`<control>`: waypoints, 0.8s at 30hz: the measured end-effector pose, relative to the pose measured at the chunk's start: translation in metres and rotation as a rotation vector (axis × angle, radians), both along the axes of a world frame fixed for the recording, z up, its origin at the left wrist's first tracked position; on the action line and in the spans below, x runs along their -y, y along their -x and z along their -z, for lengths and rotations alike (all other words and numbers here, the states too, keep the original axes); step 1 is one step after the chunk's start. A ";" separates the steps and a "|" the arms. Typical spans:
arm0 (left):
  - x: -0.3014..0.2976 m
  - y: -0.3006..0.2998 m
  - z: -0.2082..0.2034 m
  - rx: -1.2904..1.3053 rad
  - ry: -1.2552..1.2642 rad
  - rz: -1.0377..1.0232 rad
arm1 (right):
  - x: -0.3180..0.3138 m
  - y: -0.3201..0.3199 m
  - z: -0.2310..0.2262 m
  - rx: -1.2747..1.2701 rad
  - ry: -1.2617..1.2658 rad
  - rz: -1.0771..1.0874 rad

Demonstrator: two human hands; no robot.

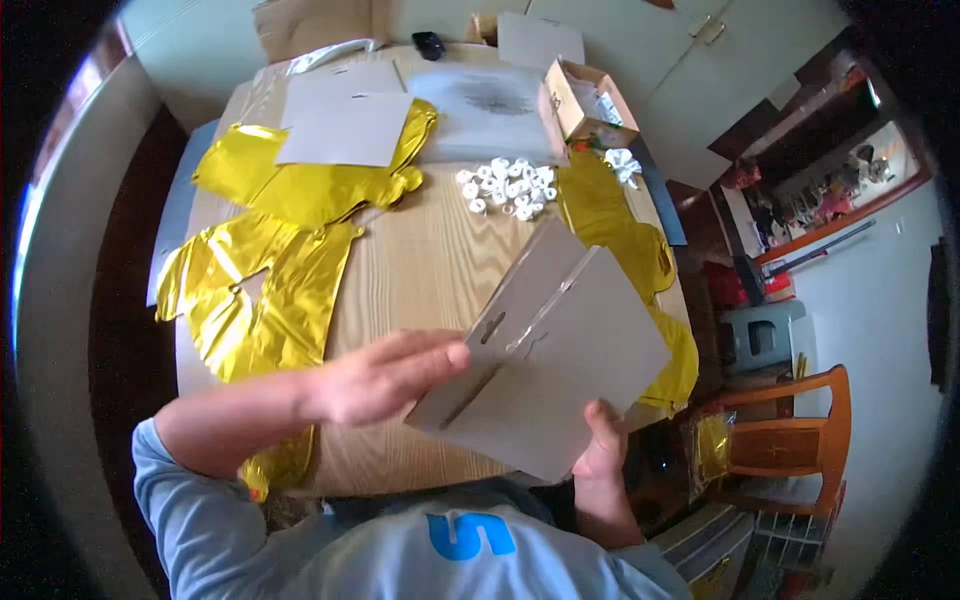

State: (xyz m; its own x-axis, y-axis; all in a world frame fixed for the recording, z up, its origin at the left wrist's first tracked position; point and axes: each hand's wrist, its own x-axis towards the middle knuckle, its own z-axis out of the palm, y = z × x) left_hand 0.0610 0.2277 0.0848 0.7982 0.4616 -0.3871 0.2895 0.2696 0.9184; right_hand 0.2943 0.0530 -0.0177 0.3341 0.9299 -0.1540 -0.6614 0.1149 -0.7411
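Over the wooden table's (395, 275) near side, the right hand (600, 445) clamps grey cardboard sheets (605, 350), their number unclear, its thumb in front, other fingers hidden behind. Beside their left edge, the left hand (380, 382) reaches flat, fingers together, contact uncertain. Beyond, white ring-shaped rolls (507, 187) overlap uncountably near one open box (569, 108).

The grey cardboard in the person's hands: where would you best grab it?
Probably the left edge of the grey cardboard, coming from the left and pinching it between its faces. It is flat and held tilted, and the right hand grips the lower right, thumb on top. The open left hand is at that left edge.
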 end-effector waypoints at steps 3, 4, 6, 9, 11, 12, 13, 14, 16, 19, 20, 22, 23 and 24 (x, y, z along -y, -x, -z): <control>0.042 0.017 -0.005 0.107 0.150 -0.012 | 0.026 0.008 0.003 0.076 -0.001 -0.003; 0.058 0.021 0.002 0.151 0.211 -0.070 | 0.035 0.008 0.003 0.107 -0.014 -0.026; 0.090 0.026 0.017 0.245 0.345 -0.187 | 0.054 0.009 0.000 0.182 -0.019 -0.055; 0.130 0.036 0.024 0.259 0.368 -0.292 | 0.082 0.013 0.001 0.243 0.014 -0.074; 0.152 0.041 0.030 0.288 0.397 -0.313 | 0.101 0.012 0.016 0.202 0.056 -0.086; 0.162 0.042 0.034 0.328 0.460 -0.340 | 0.109 0.013 0.023 0.221 0.111 -0.040; 0.173 0.041 0.037 0.368 0.523 -0.365 | 0.117 0.015 0.031 0.240 0.165 0.007; 0.183 0.041 0.040 0.410 0.584 -0.389 | 0.123 0.016 0.038 0.262 0.217 0.055; 0.200 0.042 0.045 0.454 0.570 -0.405 | 0.127 0.015 0.047 0.202 0.212 -0.026; 0.216 0.034 0.056 0.522 0.387 -0.449 | 0.139 0.007 0.074 0.161 0.202 -0.121; 0.219 0.031 0.056 0.540 0.247 -0.484 | 0.142 0.009 0.074 0.161 0.216 -0.132; 0.223 0.027 0.058 0.539 0.108 -0.454 | 0.147 0.018 0.073 0.162 0.254 -0.122; 0.221 0.029 0.056 0.515 0.101 -0.394 | 0.148 0.023 0.071 0.156 0.278 -0.108; 0.220 0.029 0.055 0.491 0.094 -0.334 | 0.149 0.019 0.076 0.132 0.266 -0.138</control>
State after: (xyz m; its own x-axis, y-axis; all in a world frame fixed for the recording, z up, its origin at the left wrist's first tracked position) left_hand 0.0317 0.0082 0.0299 0.7118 0.6997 -0.0616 -0.2766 0.3599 0.8910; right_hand 0.2749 -0.0965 -0.0935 0.2410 0.9006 -0.3616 -0.5535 -0.1786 -0.8135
